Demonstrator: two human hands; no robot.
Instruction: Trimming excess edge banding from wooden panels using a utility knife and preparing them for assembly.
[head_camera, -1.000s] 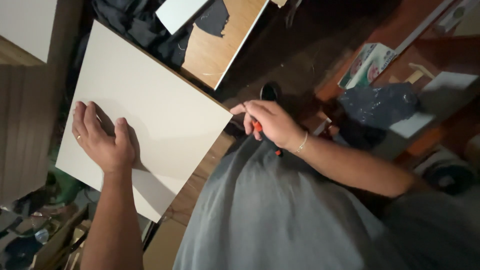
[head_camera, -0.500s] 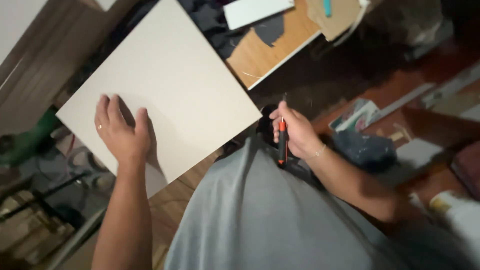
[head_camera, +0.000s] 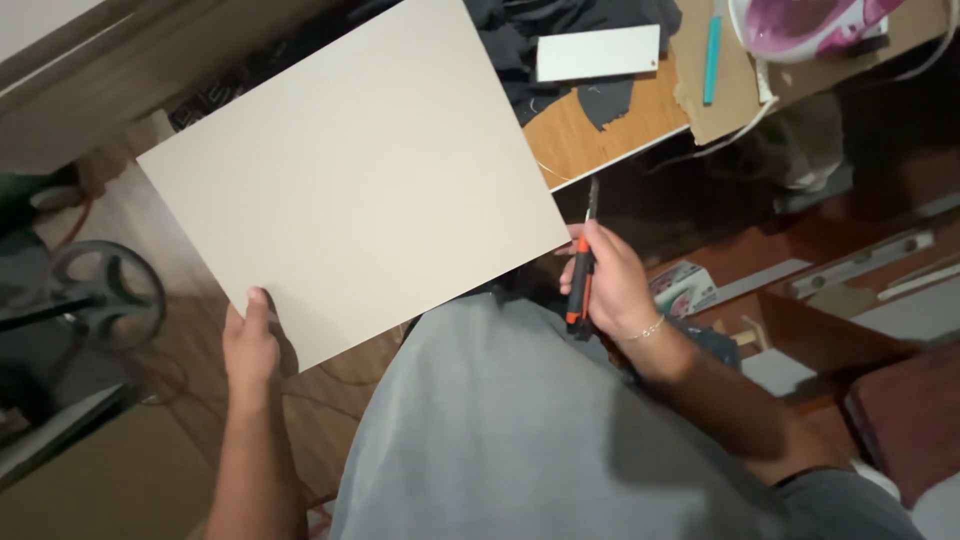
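The left hand (head_camera: 250, 345) pinches the near edge of a pale board (head_camera: 350, 175), fingers under and thumb on top, keeping it level above the lap. The right hand (head_camera: 610, 280) is wrapped around an orange knife (head_camera: 580, 275), blade pointing away, just off the board's corner.

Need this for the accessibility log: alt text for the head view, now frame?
Seen from above, a person's left hand grips the lower edge of a large pale board, while the right hand holds an orange-and-black utility knife at the board's right corner, blade pointing up. Behind lie a wooden tabletop with dark fabric scraps, a small white panel and a pink iron.
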